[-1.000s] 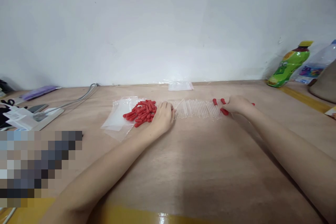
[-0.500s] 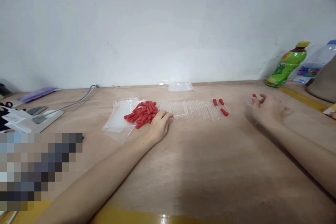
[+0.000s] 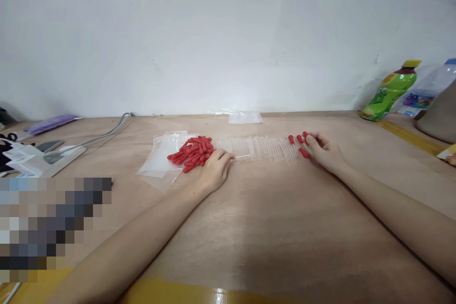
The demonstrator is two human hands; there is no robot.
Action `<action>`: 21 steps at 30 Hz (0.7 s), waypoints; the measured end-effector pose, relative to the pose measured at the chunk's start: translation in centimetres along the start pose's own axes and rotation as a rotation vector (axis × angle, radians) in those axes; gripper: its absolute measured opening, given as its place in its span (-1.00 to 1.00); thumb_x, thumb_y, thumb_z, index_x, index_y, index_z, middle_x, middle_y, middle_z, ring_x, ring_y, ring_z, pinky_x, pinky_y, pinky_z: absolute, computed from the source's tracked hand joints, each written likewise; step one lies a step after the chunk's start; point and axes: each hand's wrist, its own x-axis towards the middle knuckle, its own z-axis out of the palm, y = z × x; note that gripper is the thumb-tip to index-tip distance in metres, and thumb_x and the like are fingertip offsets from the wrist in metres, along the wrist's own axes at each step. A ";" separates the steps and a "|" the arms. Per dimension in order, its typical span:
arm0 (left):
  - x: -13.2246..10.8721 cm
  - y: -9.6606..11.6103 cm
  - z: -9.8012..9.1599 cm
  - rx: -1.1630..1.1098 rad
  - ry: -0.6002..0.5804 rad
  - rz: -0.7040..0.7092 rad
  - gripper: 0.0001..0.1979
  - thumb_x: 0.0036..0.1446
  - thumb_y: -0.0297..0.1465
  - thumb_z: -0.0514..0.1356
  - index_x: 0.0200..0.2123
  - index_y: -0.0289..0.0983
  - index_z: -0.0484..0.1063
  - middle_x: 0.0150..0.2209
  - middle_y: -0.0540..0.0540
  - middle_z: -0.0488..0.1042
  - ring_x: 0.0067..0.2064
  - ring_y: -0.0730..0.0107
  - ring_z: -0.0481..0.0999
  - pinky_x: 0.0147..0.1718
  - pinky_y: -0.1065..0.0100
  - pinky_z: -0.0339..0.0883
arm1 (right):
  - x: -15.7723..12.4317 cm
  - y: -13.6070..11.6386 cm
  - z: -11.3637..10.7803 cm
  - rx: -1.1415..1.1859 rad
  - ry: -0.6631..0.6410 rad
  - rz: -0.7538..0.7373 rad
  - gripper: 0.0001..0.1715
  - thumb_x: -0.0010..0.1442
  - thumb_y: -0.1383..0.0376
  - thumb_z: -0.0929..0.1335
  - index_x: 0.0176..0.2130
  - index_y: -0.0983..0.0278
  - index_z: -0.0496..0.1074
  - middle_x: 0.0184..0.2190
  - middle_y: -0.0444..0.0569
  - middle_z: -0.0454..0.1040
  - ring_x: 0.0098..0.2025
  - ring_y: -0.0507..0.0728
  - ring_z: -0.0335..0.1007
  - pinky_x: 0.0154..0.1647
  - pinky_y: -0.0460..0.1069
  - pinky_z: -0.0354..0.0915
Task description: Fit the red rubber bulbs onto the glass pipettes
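Observation:
My right hand (image 3: 326,152) pinches a red rubber dropper bulb (image 3: 305,135) between thumb and fingertips at the right end of the row; whether a glass tube is attached to it is hidden. Close by lie three more red bulbs, one of them a loose-looking bulb (image 3: 304,153) nearest me. Thin clear dropper tubes (image 3: 272,148) lie side by side to the left of these. My left hand (image 3: 216,168) rests low, fingers bent loosely over the left part of the row, fingertips near a crosswise tube (image 3: 244,156). Beside it is a heap of red bulbs (image 3: 192,154).
The heap lies partly on a clear plastic bag (image 3: 156,159). Another small bag (image 3: 245,118) is by the wall. At right stand a green bottle (image 3: 390,92) and a clear bottle (image 3: 422,95). A grey cable (image 3: 103,137) and white chargers (image 3: 30,159) are at left.
My right hand has moved left from the bare table to the red bulbs at the row's right end, still with a red bulb in it. My left hand has stayed put.

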 end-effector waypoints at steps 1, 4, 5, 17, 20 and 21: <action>0.0 0.0 0.0 -0.001 0.002 0.004 -0.80 0.19 -0.44 -0.08 -0.25 -0.28 0.33 -0.31 -0.11 0.31 -0.26 0.36 0.32 -0.25 0.33 0.26 | 0.1 -0.3 0.4 0.017 0.039 -0.023 -0.58 0.19 0.09 0.10 -0.12 0.29 0.26 -0.23 0.03 0.40 -0.22 0.08 0.36 -0.25 -0.03 0.28; 0.1 0.1 0.0 -0.007 0.025 0.021 -0.80 0.19 -0.45 -0.09 -0.26 -0.29 0.31 -0.29 -0.12 0.31 -0.24 0.36 0.30 -0.22 0.33 0.25 | -0.3 -1.6 1.2 0.007 0.195 -0.057 -0.61 0.19 0.11 0.11 -0.12 0.30 0.24 -0.19 0.08 0.37 -0.21 0.10 0.35 -0.24 -0.01 0.27; 0.1 0.2 0.0 -0.012 0.035 0.027 -0.81 0.19 -0.46 -0.09 -0.26 -0.30 0.31 -0.29 -0.12 0.31 -0.23 0.36 0.30 -0.21 0.33 0.25 | -0.6 -2.2 1.5 -0.017 0.220 -0.062 -0.62 0.19 0.12 0.12 -0.12 0.31 0.24 -0.19 0.09 0.37 -0.20 0.11 0.34 -0.23 0.00 0.27; 0.1 0.4 -0.3 -0.029 0.010 0.000 -0.80 0.17 -0.52 -0.09 -0.22 -0.26 0.28 -0.28 -0.10 0.36 -0.24 0.36 0.35 -0.25 0.33 0.27 | -4.8 -9.0 5.7 0.140 -0.303 -0.548 -0.73 0.19 0.26 0.17 -0.15 0.17 0.36 -0.28 0.00 0.38 -0.25 0.13 0.32 -0.23 0.07 0.29; 0.1 0.4 -0.3 -0.038 0.004 0.024 -0.79 0.17 -0.53 -0.09 -0.21 -0.27 0.29 -0.27 -0.10 0.37 -0.23 0.37 0.34 -0.23 0.34 0.27 | -4.8 -9.2 5.9 0.179 -0.328 -0.538 -0.74 0.18 0.28 0.18 -0.15 0.18 0.36 -0.29 -0.01 0.38 -0.25 0.12 0.32 -0.22 0.06 0.28; 0.1 0.4 -0.3 -0.040 0.002 0.036 -0.78 0.17 -0.54 -0.09 -0.20 -0.27 0.29 -0.27 -0.10 0.38 -0.22 0.37 0.34 -0.23 0.35 0.27 | -4.8 -9.2 5.9 0.190 -0.325 -0.539 -0.75 0.18 0.28 0.19 -0.16 0.19 0.36 -0.29 -0.01 0.38 -0.25 0.11 0.32 -0.22 0.05 0.28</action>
